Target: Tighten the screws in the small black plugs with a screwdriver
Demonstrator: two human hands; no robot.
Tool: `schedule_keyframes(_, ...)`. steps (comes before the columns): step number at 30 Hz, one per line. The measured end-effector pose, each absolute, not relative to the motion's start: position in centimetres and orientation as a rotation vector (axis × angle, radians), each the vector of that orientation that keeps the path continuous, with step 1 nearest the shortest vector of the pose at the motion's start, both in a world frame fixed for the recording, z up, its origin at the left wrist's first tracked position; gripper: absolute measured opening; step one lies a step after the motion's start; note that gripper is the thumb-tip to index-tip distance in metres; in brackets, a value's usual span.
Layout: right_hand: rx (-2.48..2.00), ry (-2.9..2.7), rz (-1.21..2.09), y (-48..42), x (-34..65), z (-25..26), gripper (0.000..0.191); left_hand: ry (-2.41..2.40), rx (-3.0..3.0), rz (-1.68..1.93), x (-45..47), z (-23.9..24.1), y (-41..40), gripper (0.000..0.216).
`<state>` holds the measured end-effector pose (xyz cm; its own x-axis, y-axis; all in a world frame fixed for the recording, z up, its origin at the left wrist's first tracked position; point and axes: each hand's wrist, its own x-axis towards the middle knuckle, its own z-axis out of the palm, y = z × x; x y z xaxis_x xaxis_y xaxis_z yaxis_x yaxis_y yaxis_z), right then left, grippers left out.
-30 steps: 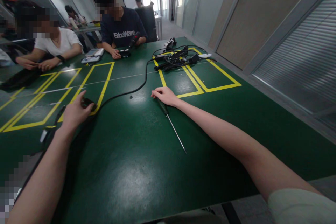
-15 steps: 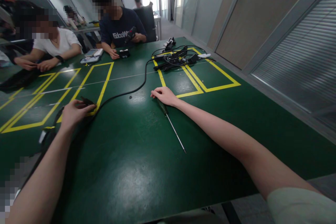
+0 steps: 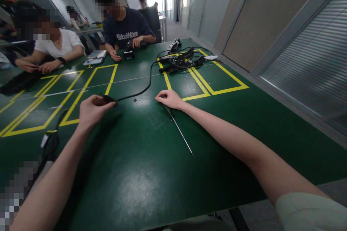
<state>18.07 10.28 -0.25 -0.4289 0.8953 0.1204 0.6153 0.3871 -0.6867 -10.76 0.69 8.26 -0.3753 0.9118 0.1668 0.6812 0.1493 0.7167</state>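
My left hand (image 3: 92, 110) is closed on a black plug (image 3: 109, 98) at the end of a black cable (image 3: 146, 86), just above the green table (image 3: 151, 173). My right hand (image 3: 170, 99) rests on the table with its fingers curled over the dark handle of a long thin screwdriver (image 3: 180, 133). The screwdriver's metal shaft lies flat and points toward me. The cable runs back from the plug to a pile of black cables and adapters (image 3: 181, 61) at the far middle.
Yellow tape rectangles (image 3: 217, 79) mark the table. A black strap or cable (image 3: 50, 140) lies at the near left edge. Two people sit across the table, one in a dark shirt (image 3: 127, 30) handling a small black device (image 3: 128, 55), one in a white shirt (image 3: 61, 43).
My left hand has closed on the black plug and carried it to the right, toward the table's middle, pulling the cable along. My right hand has stayed on the screwdriver.
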Motion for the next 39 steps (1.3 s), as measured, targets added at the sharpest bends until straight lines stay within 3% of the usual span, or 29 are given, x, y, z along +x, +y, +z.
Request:
schedule_keyframes(6,-1.299,-2.22,0.718,9.9,18.1,0.1,0.035,1.561,1.771,1.011,-3.7,6.0,-0.4,0.036)
schedule_keyframes(10,-1.303,-2.264,0.654,9.4,18.0,0.4,0.034,1.323,1.879,0.87,-0.3,4.3,-2.0,0.029)
schedule_keyframes(22,-1.652,-2.469,0.554,8.2,18.9,3.9,0.041,1.309,1.836,0.948,1.6,1.3,-3.7,0.029)
schedule_keyframes(31,-1.39,-2.343,0.419,7.7,20.9,9.5,0.02,1.257,1.812,0.943,1.9,0.9,-3.5,0.036)
schedule_keyframes(35,-1.187,-2.106,0.273,6.1,22.9,13.5,0.032,1.292,1.821,0.927,1.9,0.5,-3.4,0.039)
schedule_keyframes(39,-0.702,-1.791,0.08,3.7,24.1,15.6,0.027,1.351,1.828,0.935,1.9,0.5,-3.4,0.039)
